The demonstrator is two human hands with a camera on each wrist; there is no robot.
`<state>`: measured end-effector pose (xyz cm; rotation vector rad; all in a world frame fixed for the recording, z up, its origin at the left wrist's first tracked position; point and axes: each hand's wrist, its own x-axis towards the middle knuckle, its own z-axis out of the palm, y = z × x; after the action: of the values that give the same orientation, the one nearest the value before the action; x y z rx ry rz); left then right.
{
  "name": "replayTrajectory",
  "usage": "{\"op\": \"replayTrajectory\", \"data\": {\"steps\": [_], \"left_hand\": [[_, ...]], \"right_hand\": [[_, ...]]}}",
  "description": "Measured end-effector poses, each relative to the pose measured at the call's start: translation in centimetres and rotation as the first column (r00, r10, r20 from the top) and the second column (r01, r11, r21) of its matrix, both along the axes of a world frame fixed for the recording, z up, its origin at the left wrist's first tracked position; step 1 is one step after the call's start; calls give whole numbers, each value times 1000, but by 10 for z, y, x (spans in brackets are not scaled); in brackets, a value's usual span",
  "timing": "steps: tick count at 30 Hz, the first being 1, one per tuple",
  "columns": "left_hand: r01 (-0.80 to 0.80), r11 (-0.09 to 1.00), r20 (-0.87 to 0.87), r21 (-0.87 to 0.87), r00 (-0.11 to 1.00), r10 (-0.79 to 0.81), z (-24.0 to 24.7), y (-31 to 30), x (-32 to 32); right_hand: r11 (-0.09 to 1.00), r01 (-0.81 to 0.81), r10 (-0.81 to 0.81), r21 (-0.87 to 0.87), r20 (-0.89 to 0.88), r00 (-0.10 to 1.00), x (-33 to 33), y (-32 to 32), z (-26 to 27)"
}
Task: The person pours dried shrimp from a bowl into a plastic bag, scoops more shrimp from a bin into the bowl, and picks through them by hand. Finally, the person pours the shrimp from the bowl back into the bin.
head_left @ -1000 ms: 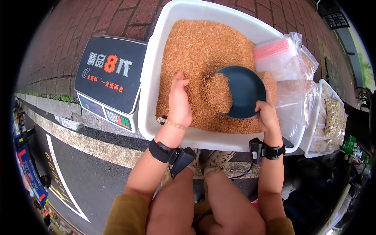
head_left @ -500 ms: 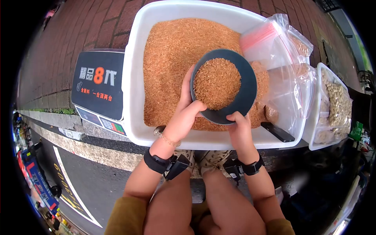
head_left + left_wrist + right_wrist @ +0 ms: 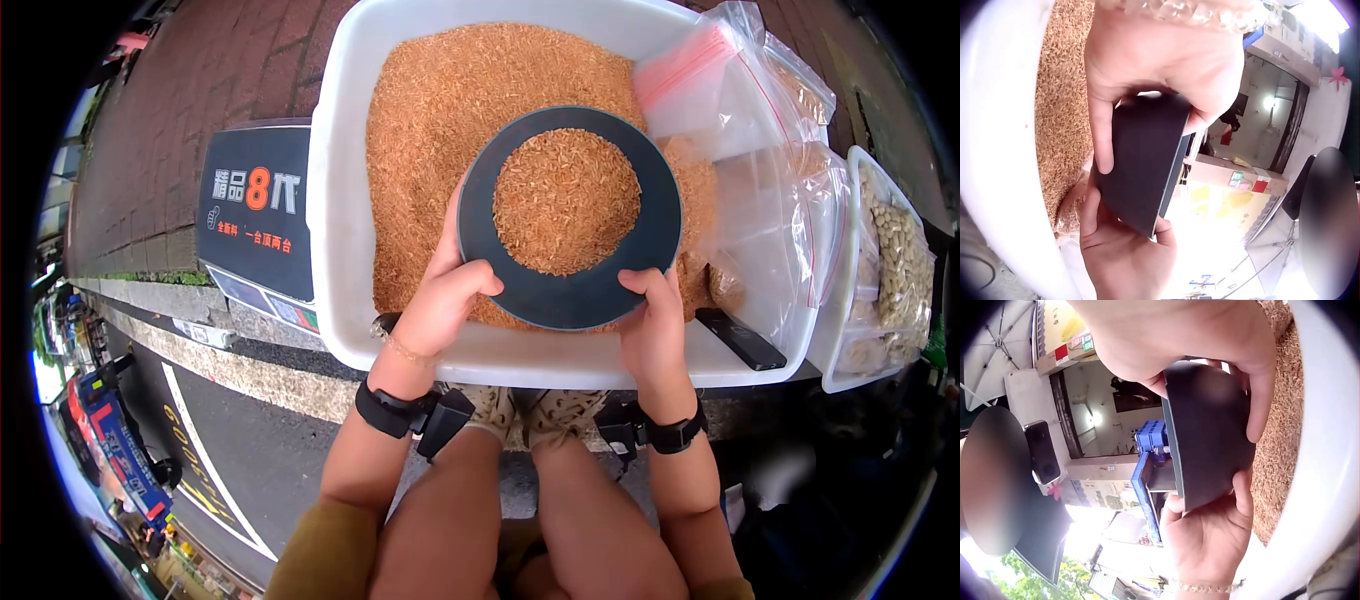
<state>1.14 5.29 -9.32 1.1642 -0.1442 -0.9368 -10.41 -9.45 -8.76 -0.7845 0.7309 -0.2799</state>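
A dark round bowl [image 3: 600, 300] with a mound of reddish-brown grain [image 3: 567, 200] in it is held above a white tub [image 3: 340, 200] of the same grain [image 3: 440, 110]. The left hand [image 3: 437, 300] grips its left side, thumb on the rim and fingers beneath. On the right side the right hand [image 3: 652, 325] holds it the same way. Both wrist views show the bowl's dark outside, in the left wrist view [image 3: 1138, 162] and the right wrist view [image 3: 1207, 437], with fingers spread against it.
Clear plastic bags [image 3: 765, 200] lie at the tub's right side, near a black phone-like object [image 3: 740, 340]. A scale with a dark top [image 3: 255, 200] stands left of the tub. Right of it is a smaller white tray [image 3: 845, 340] with bagged pale items.
The left hand has come from over the grain to the bowl, which both hands now hold. The bowl has risen toward the head camera, and its grain has settled into a round mound.
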Motion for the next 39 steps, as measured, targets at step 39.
{"op": "replayTrajectory", "data": {"steps": [39], "left_hand": [[-103, 993, 302, 55, 950, 82, -13, -3, -3]], "right_hand": [[947, -21, 24, -321, 5, 1000, 4, 9, -13]]}}
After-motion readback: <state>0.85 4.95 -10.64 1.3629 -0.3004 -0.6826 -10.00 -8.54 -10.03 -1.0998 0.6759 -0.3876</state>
